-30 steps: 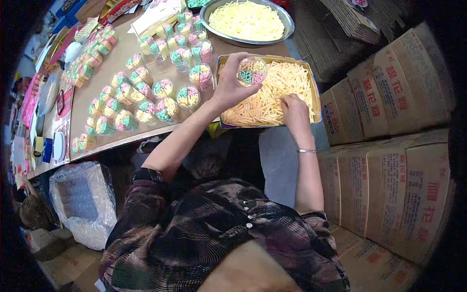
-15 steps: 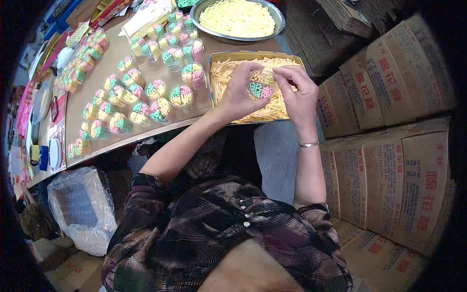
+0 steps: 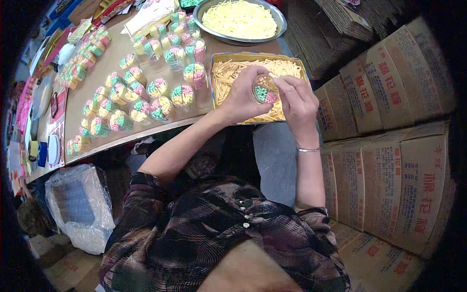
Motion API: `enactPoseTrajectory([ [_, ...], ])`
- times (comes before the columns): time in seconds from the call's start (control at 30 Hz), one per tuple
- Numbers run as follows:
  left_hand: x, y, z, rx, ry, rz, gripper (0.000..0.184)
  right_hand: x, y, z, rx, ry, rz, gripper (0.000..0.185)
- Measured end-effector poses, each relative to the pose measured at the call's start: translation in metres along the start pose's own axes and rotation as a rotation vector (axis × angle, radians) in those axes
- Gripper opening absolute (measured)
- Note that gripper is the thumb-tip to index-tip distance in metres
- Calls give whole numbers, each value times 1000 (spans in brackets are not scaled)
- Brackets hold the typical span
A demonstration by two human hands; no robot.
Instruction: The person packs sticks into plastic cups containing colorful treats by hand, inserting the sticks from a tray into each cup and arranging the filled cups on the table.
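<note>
Above one tray (image 3: 258, 56) of sticks (image 3: 224, 80), one cup (image 3: 264, 83) is encircled by the left hand (image 3: 242, 97); just beside it the right hand (image 3: 298, 100) is pinched, on what cannot be told; one bowl (image 3: 280, 24) is set beyond.

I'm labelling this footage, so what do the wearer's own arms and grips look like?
The left grip and right grip are bare, without gloves. A thin, silver-coloured metal bracelet rings the right wrist; none shows on the left. The dark patterned fabric sleeves, black with muted purple and pale lines, end near the elbows.
</note>
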State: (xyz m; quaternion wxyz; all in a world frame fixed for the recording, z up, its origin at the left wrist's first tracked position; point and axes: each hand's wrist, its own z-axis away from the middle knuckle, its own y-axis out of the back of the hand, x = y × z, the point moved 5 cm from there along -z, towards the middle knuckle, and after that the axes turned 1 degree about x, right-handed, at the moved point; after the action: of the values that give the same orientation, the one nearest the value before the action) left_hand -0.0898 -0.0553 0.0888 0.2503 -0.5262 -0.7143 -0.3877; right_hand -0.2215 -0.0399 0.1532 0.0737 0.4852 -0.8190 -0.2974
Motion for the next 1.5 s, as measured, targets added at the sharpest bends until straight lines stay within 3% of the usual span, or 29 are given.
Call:
enactPoseTrajectory([
  [0.2,-1,0,-1,30,-15,25,58,0,-1,1,-133,44,-65,27],
  [0.37,7,0,0,11,-35,-28,57,3,5,-8,-147,-70,-10,24],
  [0.5,-2,-3,4,-18,10,-20,57,5,4,-10,-326,-174,0,22],
  [0.87,-1,-5,1,1,-54,-9,57,4,6,-14,-328,-206,-134,17],
  [1.2,4,-4,1,-3,-52,2,54,-1,3,-17,-329,-106,105,16],
  [1.37,2,-3,1,8,-28,66,57,7,15,-20,-295,-335,-96,15],
  [1.5,11,5,1,263,-179,190,59,1,27,-22,-71,-350,-298,14],
])
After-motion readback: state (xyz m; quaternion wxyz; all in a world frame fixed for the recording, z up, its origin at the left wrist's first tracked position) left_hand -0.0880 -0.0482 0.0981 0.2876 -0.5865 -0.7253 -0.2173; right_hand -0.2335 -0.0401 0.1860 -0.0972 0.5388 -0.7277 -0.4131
